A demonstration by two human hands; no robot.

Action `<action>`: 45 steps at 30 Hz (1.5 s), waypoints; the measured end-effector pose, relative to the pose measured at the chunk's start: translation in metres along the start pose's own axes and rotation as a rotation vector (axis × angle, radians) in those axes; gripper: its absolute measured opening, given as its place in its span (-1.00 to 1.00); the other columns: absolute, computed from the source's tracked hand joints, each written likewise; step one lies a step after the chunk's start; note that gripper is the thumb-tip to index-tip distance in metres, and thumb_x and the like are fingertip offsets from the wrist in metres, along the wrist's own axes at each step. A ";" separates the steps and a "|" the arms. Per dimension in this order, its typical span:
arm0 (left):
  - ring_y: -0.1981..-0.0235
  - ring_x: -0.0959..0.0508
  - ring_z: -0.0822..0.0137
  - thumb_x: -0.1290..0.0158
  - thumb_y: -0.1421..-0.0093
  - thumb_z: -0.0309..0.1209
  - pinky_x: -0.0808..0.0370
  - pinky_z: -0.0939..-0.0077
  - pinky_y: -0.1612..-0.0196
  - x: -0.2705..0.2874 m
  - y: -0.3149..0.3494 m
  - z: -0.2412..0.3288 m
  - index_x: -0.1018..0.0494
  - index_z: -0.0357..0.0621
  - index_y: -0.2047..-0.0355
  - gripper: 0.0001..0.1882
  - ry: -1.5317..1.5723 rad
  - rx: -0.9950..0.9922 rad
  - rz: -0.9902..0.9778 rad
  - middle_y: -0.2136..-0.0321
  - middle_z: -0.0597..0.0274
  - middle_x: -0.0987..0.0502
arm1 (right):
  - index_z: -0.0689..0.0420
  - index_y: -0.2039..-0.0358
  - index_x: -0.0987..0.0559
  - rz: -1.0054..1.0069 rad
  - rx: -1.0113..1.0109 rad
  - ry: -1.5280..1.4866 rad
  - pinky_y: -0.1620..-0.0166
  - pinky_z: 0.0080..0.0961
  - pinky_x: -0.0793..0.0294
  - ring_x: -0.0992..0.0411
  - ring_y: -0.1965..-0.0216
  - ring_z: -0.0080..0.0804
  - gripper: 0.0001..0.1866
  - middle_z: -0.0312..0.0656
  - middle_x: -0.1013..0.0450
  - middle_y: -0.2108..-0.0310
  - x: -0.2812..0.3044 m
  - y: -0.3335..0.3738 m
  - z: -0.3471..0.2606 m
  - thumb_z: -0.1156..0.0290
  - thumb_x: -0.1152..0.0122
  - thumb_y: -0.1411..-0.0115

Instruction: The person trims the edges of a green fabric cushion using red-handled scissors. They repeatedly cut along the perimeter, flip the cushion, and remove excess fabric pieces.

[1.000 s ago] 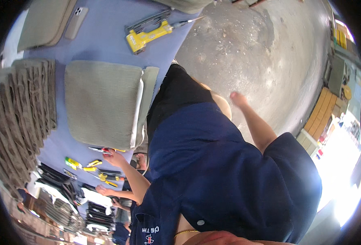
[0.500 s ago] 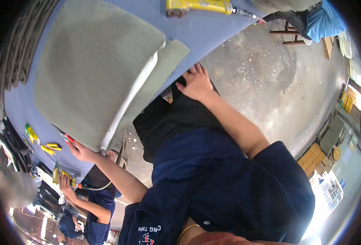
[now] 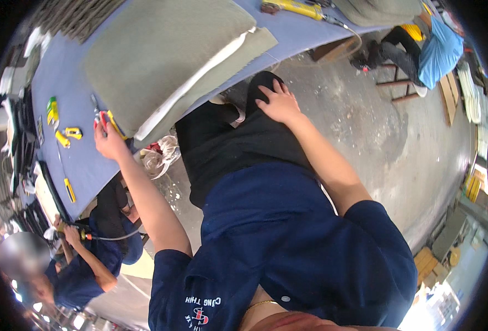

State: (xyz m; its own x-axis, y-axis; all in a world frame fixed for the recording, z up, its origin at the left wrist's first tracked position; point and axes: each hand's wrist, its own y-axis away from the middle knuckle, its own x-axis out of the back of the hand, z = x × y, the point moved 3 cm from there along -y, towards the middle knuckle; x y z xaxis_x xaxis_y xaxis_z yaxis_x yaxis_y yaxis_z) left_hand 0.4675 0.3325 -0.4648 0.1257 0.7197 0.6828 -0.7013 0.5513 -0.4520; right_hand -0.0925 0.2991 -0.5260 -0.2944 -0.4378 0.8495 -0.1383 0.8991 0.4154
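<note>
My left fingers (image 3: 101,138) partly hide the red-handled metal hand tool (image 3: 96,108). My view's far edge crops the grey-green fabric cushion (image 3: 161,55); left, a co-worker's head (image 3: 24,255) is blurred.

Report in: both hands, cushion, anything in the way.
Left hand gripping red-handled tool. Right hand open on right thigh. Cushion on blue table. Yellow tools to its left.

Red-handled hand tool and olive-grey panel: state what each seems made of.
Red-handled hand tool: likely metal with plastic or rubber grips; grey tip, bright red handle. Olive-grey panel: probably matte woven fabric, showing no gloss; the white strip along its edge could be lining or foam.
</note>
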 end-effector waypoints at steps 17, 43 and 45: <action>-0.12 -0.69 0.05 -0.29 -0.28 -0.28 -0.55 0.19 -0.21 0.014 0.018 0.022 -0.69 -0.07 -0.10 -0.61 0.008 -0.048 -0.020 -0.11 0.02 -0.71 | 0.16 0.25 -0.78 0.095 0.003 -0.667 0.07 -0.29 -0.65 -0.70 0.29 -0.28 -0.66 -0.04 -0.71 0.39 0.087 0.010 0.013 0.11 -0.35 -0.36; -0.19 -0.60 -0.05 -0.09 -0.52 -0.27 -0.48 0.11 -0.28 0.057 0.058 0.047 -0.59 -0.31 -0.21 -0.59 -0.017 -0.297 -0.142 -0.16 -0.12 -0.63 | -0.01 -0.07 -0.74 0.450 0.206 -0.398 -0.13 -0.06 -0.38 -0.56 -0.04 0.05 -0.28 0.03 -0.67 0.07 0.153 -0.106 -0.051 -0.40 -0.08 -0.35; -0.20 -0.60 -0.05 -0.11 -0.49 -0.38 -0.42 0.11 -0.33 0.062 0.063 0.103 -0.60 -0.33 -0.18 -0.64 0.004 -0.330 -0.098 -0.19 -0.14 -0.62 | 0.02 -0.09 -0.75 0.422 0.177 -0.477 -0.26 -0.11 -0.47 -0.61 -0.09 0.05 -0.32 0.05 -0.67 -0.03 0.156 -0.108 -0.034 -0.33 -0.16 -0.37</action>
State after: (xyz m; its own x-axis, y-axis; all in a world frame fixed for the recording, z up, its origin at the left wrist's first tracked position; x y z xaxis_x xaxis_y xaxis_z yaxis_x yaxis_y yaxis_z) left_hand 0.3586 0.3681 -0.3917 0.1844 0.6575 0.7305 -0.4208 0.7245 -0.5459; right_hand -0.0916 0.1335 -0.4271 -0.7386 -0.0342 0.6733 -0.0608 0.9980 -0.0160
